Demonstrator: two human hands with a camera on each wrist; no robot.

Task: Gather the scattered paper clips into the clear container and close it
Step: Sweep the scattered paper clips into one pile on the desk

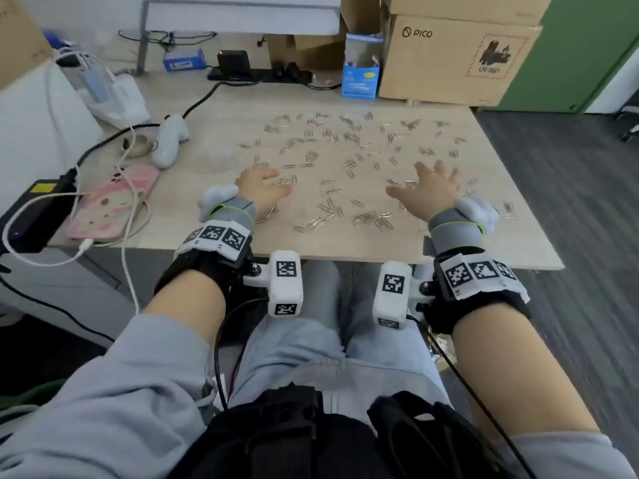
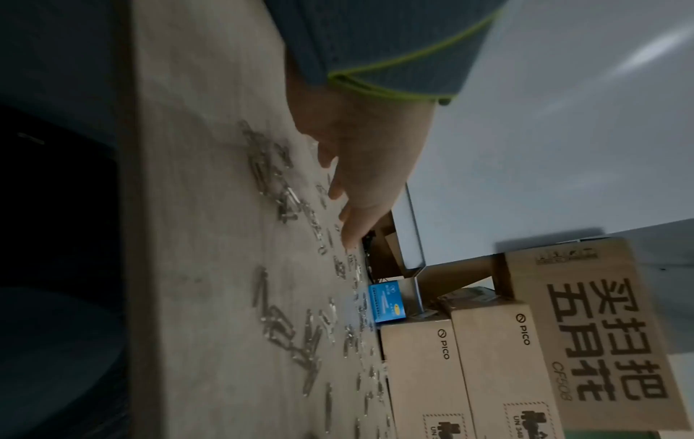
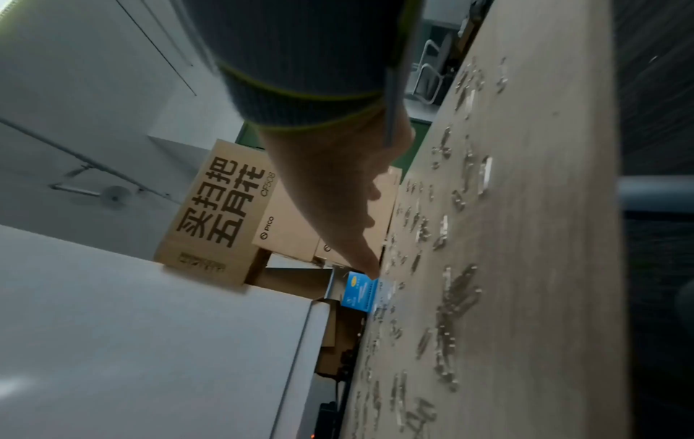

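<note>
Sweeping looks to be the step in hand: left hand (image 1: 261, 188) and right hand (image 1: 428, 190), fingers spread wide, flank paper clips (image 1: 345, 160) strewn over the tabletop (image 1: 214, 216). Clear container unseen; next, rake inward.

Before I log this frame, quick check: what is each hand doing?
Left hand: open, fingers spread over the paper clips, gripping nothing.
Right hand: open, fingers spread over the clips, gripping nothing.
</note>
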